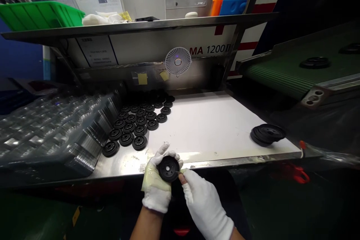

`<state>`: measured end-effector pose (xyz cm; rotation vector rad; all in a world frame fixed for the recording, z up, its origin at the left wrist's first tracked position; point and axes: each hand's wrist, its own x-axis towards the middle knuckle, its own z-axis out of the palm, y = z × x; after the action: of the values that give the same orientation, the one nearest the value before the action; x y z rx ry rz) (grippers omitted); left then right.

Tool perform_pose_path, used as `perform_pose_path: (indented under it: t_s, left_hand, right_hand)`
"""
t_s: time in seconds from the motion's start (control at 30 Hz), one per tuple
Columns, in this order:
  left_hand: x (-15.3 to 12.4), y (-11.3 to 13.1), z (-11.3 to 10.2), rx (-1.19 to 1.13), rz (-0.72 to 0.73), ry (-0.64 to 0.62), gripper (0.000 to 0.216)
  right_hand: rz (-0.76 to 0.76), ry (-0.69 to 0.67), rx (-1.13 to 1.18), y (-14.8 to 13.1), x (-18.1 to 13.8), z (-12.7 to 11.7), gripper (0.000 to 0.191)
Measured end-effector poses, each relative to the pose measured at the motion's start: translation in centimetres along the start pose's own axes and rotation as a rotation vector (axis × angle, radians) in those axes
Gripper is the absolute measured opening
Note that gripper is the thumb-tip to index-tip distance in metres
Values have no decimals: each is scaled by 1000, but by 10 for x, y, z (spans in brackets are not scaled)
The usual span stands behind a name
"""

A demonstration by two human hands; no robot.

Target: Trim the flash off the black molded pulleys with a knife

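Note:
My left hand (156, 184), in a white cotton glove with a yellowish film over the palm, grips a black moulded disc (168, 168) with a central hole. My right hand (205, 202), also gloved in white, pinches a small thin pointed blade (178, 172) whose tip touches the disc's rim. Behind my hands, several similar black discs (132, 129) lie in rows on a steel tabletop (123, 165). A short stack of black discs (267, 134) lies on a white board (208, 127) to the right.
Stacked clear plastic trays (53, 127) rise at the left of the table. A green ribbed conveyor belt (281, 71) carrying black discs runs at upper right. Overhead, a steel shelf (140, 26) holds a green crate (39, 15) and blue and orange objects. A small white fan (178, 61) hangs below it.

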<state>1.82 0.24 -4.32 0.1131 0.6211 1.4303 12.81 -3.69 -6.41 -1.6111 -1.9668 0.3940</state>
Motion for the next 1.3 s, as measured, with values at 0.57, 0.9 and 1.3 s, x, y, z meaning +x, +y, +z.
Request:
perform_pose_path:
  t_s: [0.57, 0.9, 1.3]
  left_hand:
    - [5, -4, 3, -64, 49, 62, 31]
    - [-4, -1, 2, -2, -34, 9, 30]
    - [9, -1, 1, -190, -82, 150, 9]
  right_hand:
    - [-25, 30, 30, -2, -3, 1, 25]
    - [-44, 54, 24, 1, -1, 1, 24]
    - [5, -150, 308, -3, -6, -9, 33]
